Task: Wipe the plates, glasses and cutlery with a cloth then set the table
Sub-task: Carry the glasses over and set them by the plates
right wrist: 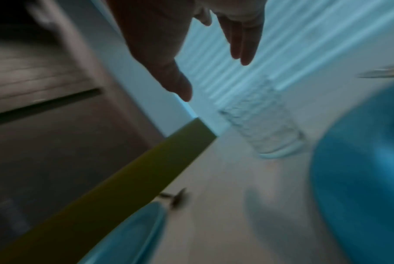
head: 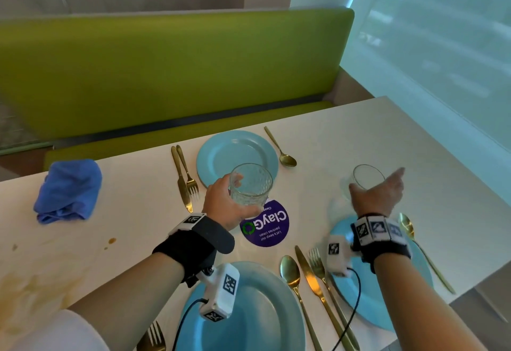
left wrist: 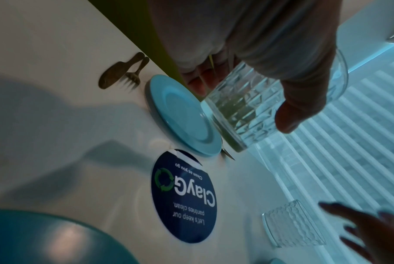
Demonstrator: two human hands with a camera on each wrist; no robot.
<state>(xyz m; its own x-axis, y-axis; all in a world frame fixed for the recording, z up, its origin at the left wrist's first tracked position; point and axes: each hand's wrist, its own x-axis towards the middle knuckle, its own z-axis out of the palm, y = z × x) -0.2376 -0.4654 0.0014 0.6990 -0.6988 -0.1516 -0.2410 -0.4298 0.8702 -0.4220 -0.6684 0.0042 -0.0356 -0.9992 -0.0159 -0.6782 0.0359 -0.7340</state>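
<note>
Clearly holding a textured glass (head: 251, 184) in the left hand (head: 225, 204), fingers and thumb curled round its wall, raised above the centre of the frame near the far blue plate (head: 215, 154), probably to seat it at that setting. Reaching with the right hand (head: 377, 194), fingers straight and spread, gripping nothing, just beside a second glass (head: 366, 175) standing on the white table (head: 414, 134) right of centre. Resting apart at left, a blue cloth (head: 67, 190), likely finished with.

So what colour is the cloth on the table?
Blue: the cloth shows best in the head view.
</note>
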